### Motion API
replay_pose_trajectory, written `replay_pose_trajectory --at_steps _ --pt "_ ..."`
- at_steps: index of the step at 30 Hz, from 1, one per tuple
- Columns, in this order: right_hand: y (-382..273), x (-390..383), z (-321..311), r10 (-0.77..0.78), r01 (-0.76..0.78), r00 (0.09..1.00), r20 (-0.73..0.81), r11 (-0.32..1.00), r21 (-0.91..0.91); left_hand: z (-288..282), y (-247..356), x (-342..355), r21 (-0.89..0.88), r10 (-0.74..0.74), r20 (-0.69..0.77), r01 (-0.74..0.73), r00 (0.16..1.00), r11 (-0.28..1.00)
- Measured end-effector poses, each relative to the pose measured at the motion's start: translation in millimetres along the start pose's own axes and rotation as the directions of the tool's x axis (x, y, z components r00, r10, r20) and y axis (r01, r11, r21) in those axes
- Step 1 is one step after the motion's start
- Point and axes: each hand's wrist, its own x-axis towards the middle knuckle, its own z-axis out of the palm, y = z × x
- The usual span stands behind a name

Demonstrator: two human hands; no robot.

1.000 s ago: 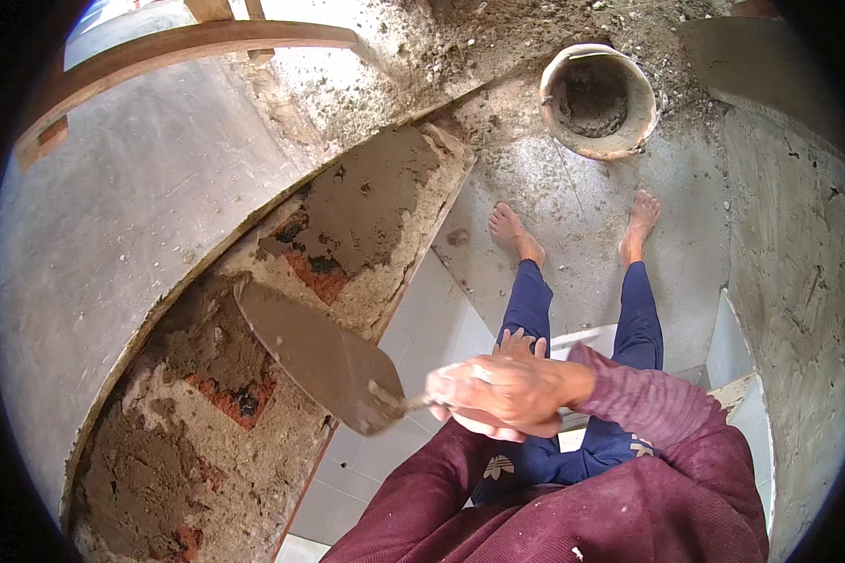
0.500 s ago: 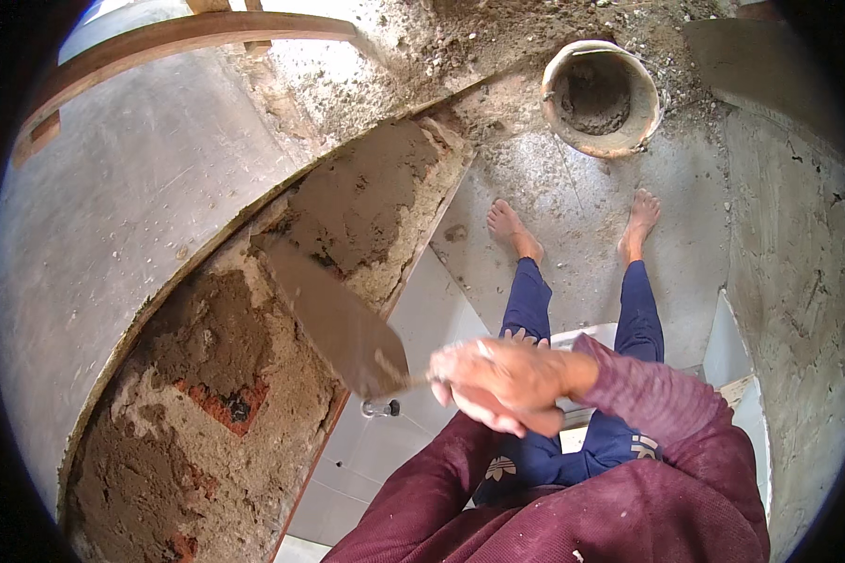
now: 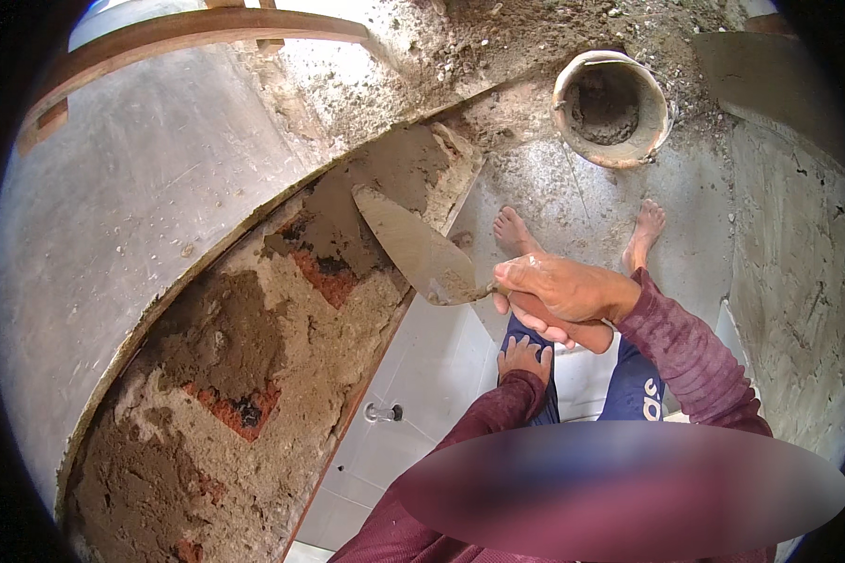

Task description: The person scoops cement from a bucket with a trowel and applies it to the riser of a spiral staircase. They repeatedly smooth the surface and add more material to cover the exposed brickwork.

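Note:
My right hand [image 3: 559, 296] grips the wooden handle [image 3: 593, 333] of a trowel. The trowel's grey, mortar-smeared blade [image 3: 413, 251] angles up and left, its tip over a patch of wet brown mortar on the long ledge [image 3: 330, 318]. That ledge has rough pale render, brown mortar patches and exposed red brick [image 3: 235, 405]. My left hand [image 3: 525, 361] lies with fingers apart on my left knee, holding nothing, below the trowel handle.
A worn bucket [image 3: 610, 152] with mortar inside stands beyond my bare feet. A smooth grey slab [image 3: 113, 216] with a wooden bar [image 3: 188, 34] lies left. Rubble [image 3: 441, 47] covers the top area. A plastered wall [image 3: 789, 263] rises right; white tiles with a fitting [image 3: 383, 412] are below the ledge.
My right hand and the trowel have moved forward and to the right, the tip now higher along the ledge. More of my left hand on the knee shows.

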Motion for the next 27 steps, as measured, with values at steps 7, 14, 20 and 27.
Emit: replay_pose_trajectory --at_steps 7,14,20,27 --pt "-11.4 9.8 -2.3 -0.037 0.040 0.999 -0.014 0.953 0.301 11.9 -5.0 -3.2 0.015 0.041 -0.209 -0.039 0.977 0.999" --pt "24.3 60.4 -19.3 -0.088 0.044 0.995 0.053 0.834 0.551 -12.5 0.3 -12.0 -0.026 0.024 -0.192 -0.030 0.981 0.999" --pt "-4.9 36.9 62.1 -0.137 0.064 0.981 0.138 0.895 0.441 -18.9 11.0 -12.1 -0.110 -0.044 -0.149 0.028 0.988 0.994" --pt "26.3 13.8 97.3 -0.350 0.284 0.859 0.373 0.933 0.222 0.5 -2.9 -3.8 0.030 0.062 -0.185 -0.057 0.981 0.998"
